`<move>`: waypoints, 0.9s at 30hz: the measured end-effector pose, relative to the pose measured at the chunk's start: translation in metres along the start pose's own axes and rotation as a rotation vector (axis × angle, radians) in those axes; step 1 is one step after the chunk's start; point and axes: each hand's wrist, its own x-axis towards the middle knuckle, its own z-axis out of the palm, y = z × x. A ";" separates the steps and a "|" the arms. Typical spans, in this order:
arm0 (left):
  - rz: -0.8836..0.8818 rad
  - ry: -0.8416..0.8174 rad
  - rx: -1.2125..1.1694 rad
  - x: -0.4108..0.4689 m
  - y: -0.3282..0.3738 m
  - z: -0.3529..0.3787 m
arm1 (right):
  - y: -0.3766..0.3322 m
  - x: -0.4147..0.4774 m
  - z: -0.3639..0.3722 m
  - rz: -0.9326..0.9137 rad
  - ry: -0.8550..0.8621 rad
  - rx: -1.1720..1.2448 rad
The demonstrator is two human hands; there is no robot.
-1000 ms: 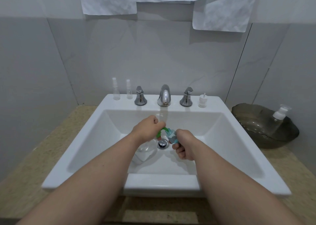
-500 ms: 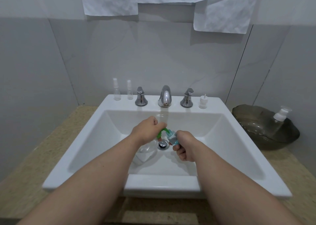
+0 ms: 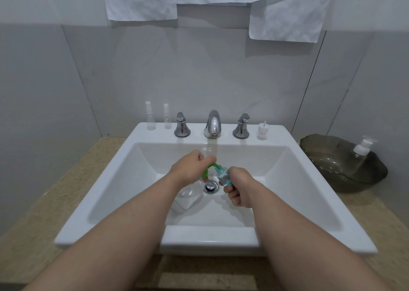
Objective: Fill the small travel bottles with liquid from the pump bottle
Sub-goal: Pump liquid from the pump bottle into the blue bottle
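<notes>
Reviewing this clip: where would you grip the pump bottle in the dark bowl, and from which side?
I'd grip the bottle by its clear body, just below the white pump, coming from above: it leans tilted in the bowl, whose raised rim would likely block a sideways reach.

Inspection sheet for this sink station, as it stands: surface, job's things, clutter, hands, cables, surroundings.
Surface: white sink set in a beige counter.
Job's things: clear pump bottle with a green spout, held over the basin; the spout meets the mouth of a bluish travel bottle. Two small spray bottles stand on the back ledge, left of the tap.
Clutter: small white bottle on the ledge, right of the tap.
Hands: left hand grips the pump head; right hand grips the travel bottle.
Cables: nothing seen.
Surroundings: dark bowl on the counter at right, holding a white-topped dispenser; paper sheets on the tiled wall.
</notes>
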 end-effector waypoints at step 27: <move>0.019 0.038 0.034 -0.002 -0.005 -0.002 | 0.000 0.000 0.000 0.015 -0.002 -0.017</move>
